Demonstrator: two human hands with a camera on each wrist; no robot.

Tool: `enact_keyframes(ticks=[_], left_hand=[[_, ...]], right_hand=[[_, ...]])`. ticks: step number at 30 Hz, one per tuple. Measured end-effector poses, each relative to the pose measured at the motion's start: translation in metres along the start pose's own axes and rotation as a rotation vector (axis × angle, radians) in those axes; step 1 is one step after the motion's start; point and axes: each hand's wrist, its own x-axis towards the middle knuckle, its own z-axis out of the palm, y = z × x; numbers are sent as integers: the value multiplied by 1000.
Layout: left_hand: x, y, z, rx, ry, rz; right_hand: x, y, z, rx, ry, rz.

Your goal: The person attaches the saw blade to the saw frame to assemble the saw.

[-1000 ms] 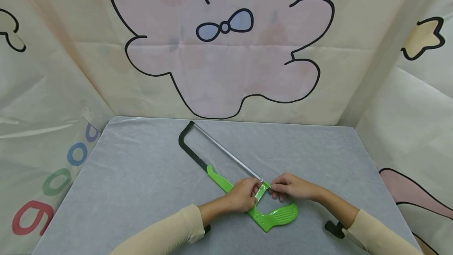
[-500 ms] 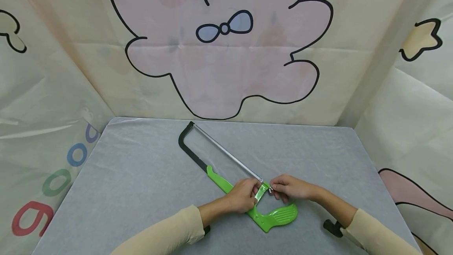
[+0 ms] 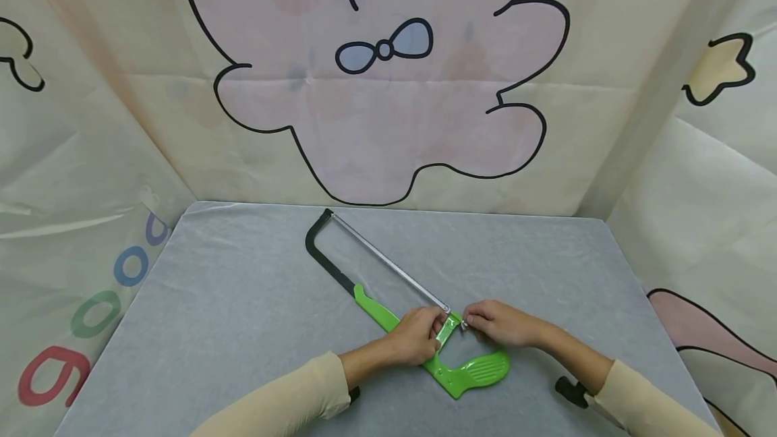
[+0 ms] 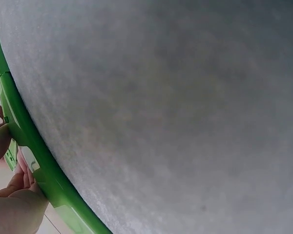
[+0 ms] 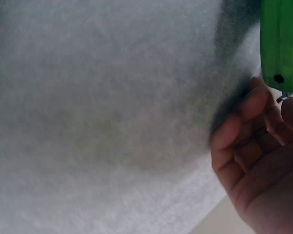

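Observation:
A hacksaw [image 3: 376, 307] lies slantwise on the table, its green handle [image 3: 482, 369] at the near right and its black frame end [image 3: 330, 266] at the far left. A silvery blade [image 3: 388, 263] runs along its upper right side. My left hand [image 3: 415, 339] grips the green frame around the post by the blade's near end. Just past that post, my right hand [image 3: 504, 322] pinches a small metal wing nut [image 3: 465, 324] between thumb and index finger. The right wrist view shows the nut's metal [image 5: 287, 96] under the green post's end, partly covered by the thumb.
The table [image 3: 231, 329] has a grey cloth cover. Cream curtains [image 3: 686, 221] with cartoon prints enclose its back and both sides. A black wrist camera piece [image 3: 572, 393] sits below my right forearm.
My right thumb and fingers shift around the wing nut in a small turning motion, the lower fingers now tucked in. My left hand and the hacksaw stay in place.

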Motion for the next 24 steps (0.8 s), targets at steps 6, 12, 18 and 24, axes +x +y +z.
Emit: enact_keyframes(ticks=[6,12,18,24], left_hand=[[0,-1,0,-14,-2,14],[-1,0,0,0,7,2],[0,1,0,16,16,0],[0,0,1,19,23,0]], right_hand=[[-6,-9,-2,-322,133,41],[-9,-21,3,-528,236,-34],[-7,-23,7,-594,297,-57],[-6,-23,9,-571,300,-64]])
